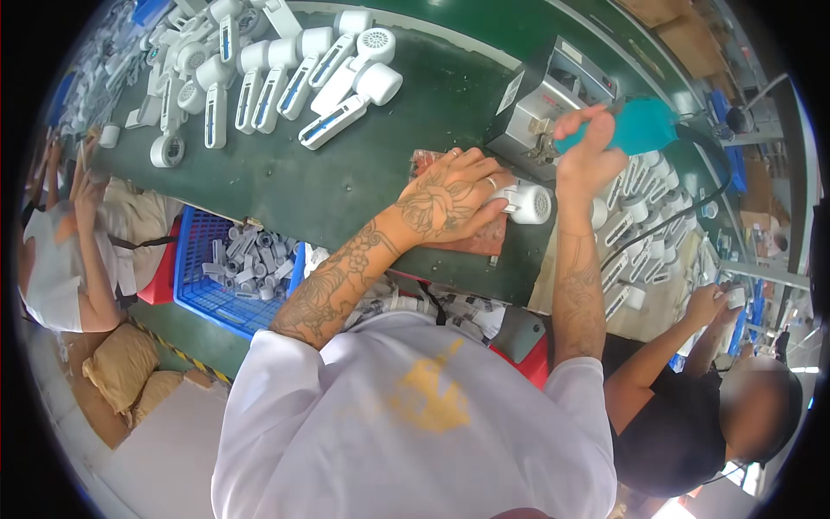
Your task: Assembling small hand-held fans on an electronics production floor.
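Note:
On a reddish-brown pad lies a white handheld fan, its round vented head sticking out to the right. My left hand is closed over its handle, which is mostly hidden under the palm and fingers. My right hand is wrapped round a teal electric screwdriver held roughly sideways. The screwdriver's front end is at the metal outlet of a grey box-shaped screw feeder; whether a screw sits on the tip is too small to tell.
Several white fans lie at the far left of the green bench. More fans lie to the right. A blue basket of grey parts stands left of me. Co-workers sit on both sides; a black cable hangs at right.

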Tool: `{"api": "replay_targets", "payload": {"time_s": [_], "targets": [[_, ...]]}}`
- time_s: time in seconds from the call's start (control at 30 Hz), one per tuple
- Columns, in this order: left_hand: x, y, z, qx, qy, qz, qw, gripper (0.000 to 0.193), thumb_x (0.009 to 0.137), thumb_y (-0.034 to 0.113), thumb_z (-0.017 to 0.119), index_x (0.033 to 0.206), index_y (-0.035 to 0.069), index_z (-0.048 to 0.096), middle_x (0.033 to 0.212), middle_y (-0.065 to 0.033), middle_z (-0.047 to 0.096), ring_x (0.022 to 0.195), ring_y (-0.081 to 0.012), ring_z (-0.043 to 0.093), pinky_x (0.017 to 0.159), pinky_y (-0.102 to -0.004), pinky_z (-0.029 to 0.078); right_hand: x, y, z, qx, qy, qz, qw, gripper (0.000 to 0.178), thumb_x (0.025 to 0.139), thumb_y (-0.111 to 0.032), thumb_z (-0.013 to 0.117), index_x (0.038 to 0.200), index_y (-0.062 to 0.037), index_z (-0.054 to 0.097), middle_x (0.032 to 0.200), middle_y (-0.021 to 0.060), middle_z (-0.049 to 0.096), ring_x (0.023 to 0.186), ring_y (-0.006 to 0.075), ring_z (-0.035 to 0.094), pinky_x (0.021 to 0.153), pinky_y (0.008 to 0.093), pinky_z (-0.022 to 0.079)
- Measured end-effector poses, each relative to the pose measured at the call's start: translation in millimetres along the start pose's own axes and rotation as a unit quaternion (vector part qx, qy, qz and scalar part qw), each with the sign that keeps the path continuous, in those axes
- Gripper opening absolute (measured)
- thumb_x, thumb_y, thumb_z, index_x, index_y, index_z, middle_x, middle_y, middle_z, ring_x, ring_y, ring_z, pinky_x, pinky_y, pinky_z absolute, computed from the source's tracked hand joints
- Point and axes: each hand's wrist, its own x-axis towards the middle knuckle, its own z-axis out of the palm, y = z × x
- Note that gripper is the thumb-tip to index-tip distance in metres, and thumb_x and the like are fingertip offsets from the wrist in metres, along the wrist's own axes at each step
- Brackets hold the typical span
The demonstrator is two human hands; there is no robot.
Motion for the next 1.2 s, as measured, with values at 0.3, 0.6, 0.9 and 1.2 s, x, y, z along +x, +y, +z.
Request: {"api": "replay_targets", "payload": {"time_s": [0.3,0.6,0.9,1.2], "targets": [[-0.5,-0.7,-1.5,-0.013,0.007,-0.007,1.000,0.031,0.093,0.025,0.064,0.120,0.009,0.066,0.117,-0.0068,0.063,0.106,-0.0283,0.056,0.094,-0.0433,0.045,-38.9,-34.3,-12.3,0.124,-0.009,0.090,0.988,0.045,0.102,-0.039,0.057,0.104,0.0052,0.055,0.067,0.0065,0.054,0.058,0.0173,0.055,0.055,0.0308,0.046],[2.3,-2.9,1.4,-0.030,-0.019,-0.014,0.999,0.034,0.093,0.028,0.066,0.122,0.009,0.066,0.121,-0.0058,0.062,0.107,-0.0280,0.056,0.094,-0.0444,0.045,-62.8,-39.2,-13.3,0.123,-0.029,0.097,0.987,0.051,0.099,-0.044,0.061,0.104,0.0057,0.053,0.069,0.0078,0.056,0.060,0.0184,0.056,0.057,0.0327,0.047],[0.2,-3.1,-7.9,-0.009,-0.016,-0.034,0.999,0.036,0.094,0.032,0.063,0.118,0.006,0.065,0.125,-0.0070,0.059,0.116,-0.0290,0.055,0.105,-0.0473,0.041,-75.2,-20.7,-5.5,0.171,-0.017,0.096,0.980,0.042,0.096,-0.041,0.067,0.093,-0.0017,0.052,0.068,0.0078,0.054,0.058,0.0188,0.054,0.054,0.0323,0.045],[-23.5,17.0,-22.1,0.085,0.055,0.117,0.988,0.030,0.080,0.027,0.074,0.102,0.009,0.067,0.113,-0.0075,0.065,0.103,-0.0266,0.064,0.091,-0.0413,0.052,-94.0,-58.6,-33.8,0.215,0.023,0.133,0.967,0.065,0.092,-0.065,0.058,0.108,-0.0020,0.054,0.068,0.0050,0.051,0.059,0.0160,0.050,0.054,0.0295,0.043]]}}
